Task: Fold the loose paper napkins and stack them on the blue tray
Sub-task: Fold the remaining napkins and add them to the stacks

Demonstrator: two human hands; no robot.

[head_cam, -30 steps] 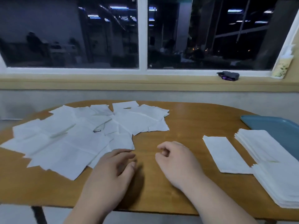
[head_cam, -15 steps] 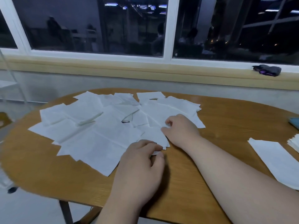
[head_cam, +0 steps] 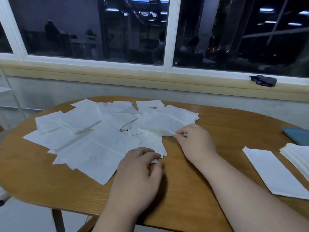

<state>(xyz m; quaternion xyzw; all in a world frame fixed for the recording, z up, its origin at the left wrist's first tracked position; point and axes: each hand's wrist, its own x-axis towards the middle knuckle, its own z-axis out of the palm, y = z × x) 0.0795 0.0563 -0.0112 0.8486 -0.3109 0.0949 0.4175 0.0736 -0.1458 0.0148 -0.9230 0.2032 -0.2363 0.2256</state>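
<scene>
Hands, empty a second ago: your right hand (head_cam: 195, 141) pinches up a loose napkin (head_cam: 160, 126), left hand (head_cam: 138, 168) pinches the pile corner (head_cam: 158, 148); next fold starting.

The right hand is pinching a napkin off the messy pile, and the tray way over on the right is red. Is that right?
Only the colour is wrong. The tray at the right edge is blue, not red, as the head view shows. The rest holds: the right hand pinches a napkin off the messy pile.
</scene>
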